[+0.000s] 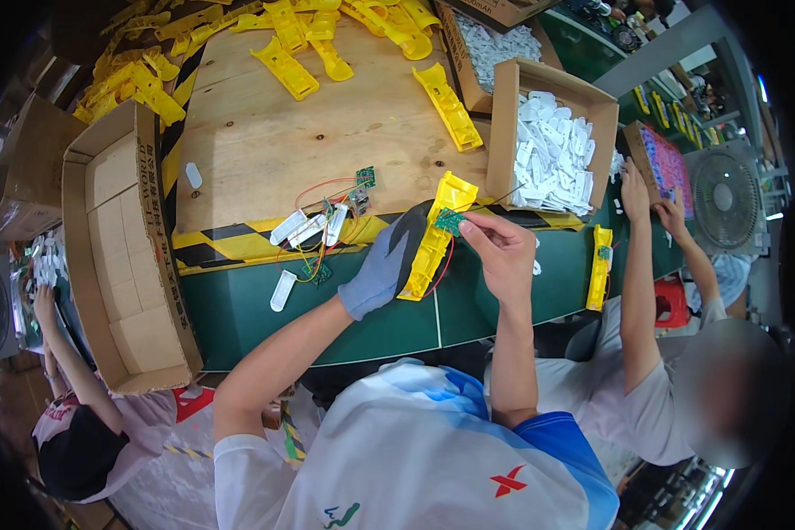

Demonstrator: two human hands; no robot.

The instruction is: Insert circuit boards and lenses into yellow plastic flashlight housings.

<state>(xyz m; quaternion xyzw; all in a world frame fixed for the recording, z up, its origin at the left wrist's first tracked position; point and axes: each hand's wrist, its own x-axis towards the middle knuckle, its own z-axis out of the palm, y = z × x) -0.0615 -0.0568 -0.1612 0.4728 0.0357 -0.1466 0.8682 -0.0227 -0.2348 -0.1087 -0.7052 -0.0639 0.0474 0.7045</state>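
My left hand (382,265), in a grey-blue glove with dark fingers, is closed round a long yellow plastic housing (433,247), held tilted with its hollow side up. Between the thumb and fingers of my right hand (502,252) is a small green circuit board (450,222), against the housing's upper middle. A red wire (446,269) curves along the housing's right side. Left of my gloved hand lie several white plastic pieces (306,231) with thin coloured wires and small green boards (366,177) attached.
Loose yellow housings (290,71) are heaped at the back of the wooden board (256,150). A cardboard box of white pieces (503,124) stands at right, a long open carton (137,353) at left. Another yellow housing (599,269) lies near a co-worker's arms (638,291); a second co-worker (84,415) sits left.
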